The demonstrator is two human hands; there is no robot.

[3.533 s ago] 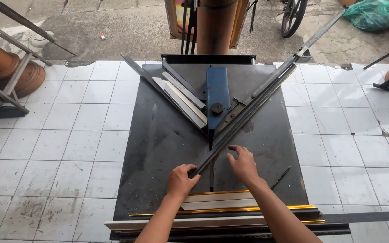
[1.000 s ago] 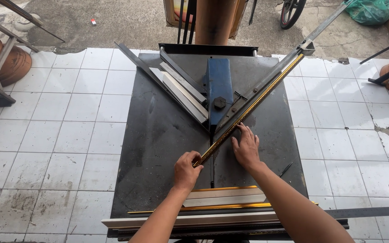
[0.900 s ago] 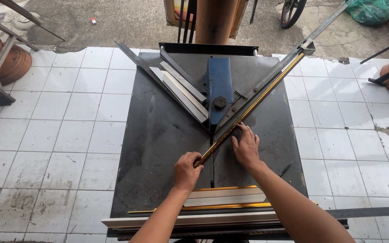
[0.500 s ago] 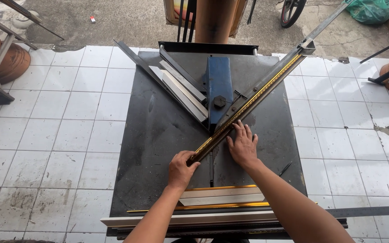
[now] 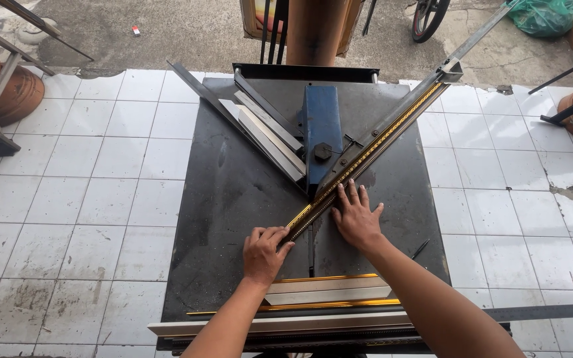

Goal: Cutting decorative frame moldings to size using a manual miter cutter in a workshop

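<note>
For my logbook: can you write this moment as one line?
left hand: grips moulding end | right hand: flat beside moulding | moulding: diagonal on table

You are working in even, bright daylight, soft and without a clear direction. Shadows are faint: only a thin dark edge under your left hand (image 5: 263, 252) and your right hand (image 5: 356, 217) on the table (image 5: 233, 199). The dark table top gives a dull grey sheen near its far left part, no hard glare. The white floor tiles (image 5: 74, 199) are bright but keep their joints and stains. The gold strip (image 5: 366, 156) glints lightly along its length. Focus is sharp across the middle. The wide lens bends straight lines toward the edges, and the near forearms at the bottom look slightly soft.
</note>
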